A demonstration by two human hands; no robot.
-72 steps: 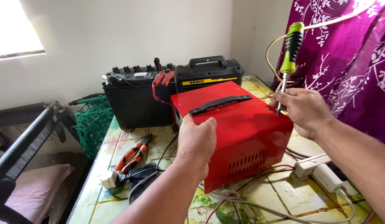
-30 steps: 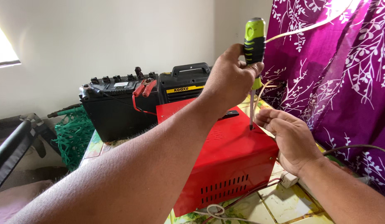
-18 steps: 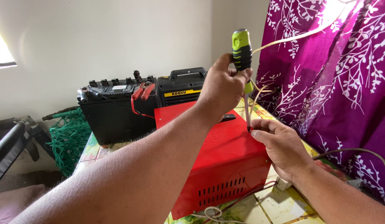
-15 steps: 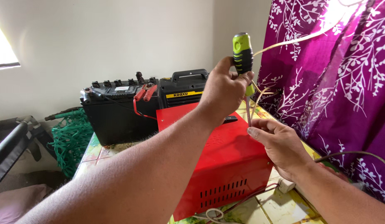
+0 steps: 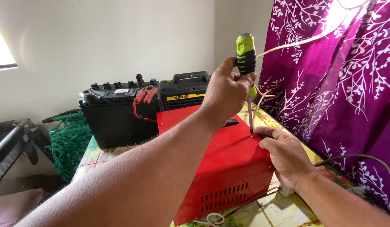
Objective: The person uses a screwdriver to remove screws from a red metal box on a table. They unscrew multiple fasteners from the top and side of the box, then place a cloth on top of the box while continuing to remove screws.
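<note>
A red metal box (image 5: pixel 228 168) with vent slots and a black handle stands on the table. My left hand (image 5: pixel 226 90) reaches across it and grips the green and black handle of a screwdriver (image 5: pixel 245 52). The screwdriver stands upright, its tip on the box's top near the right edge. My right hand (image 5: pixel 287 155) lies over that right edge, holding the box, with thumb and forefinger beside the tip. What sits under the tip is too small to tell.
Behind the box stand a black battery (image 5: pixel 115 113) with red clips and a black carrying case (image 5: pixel 184 90). Green netting (image 5: pixel 66 141) hangs at the left. A purple patterned curtain (image 5: pixel 342 84) fills the right, crossed by a pale cable (image 5: pixel 296 42). Wires lie on the tiled table (image 5: pixel 283 210).
My left hand left the box's front and took the screwdriver handle from my right hand. My right hand dropped to the tip at the box's edge. The screwdriver now stands upright.
</note>
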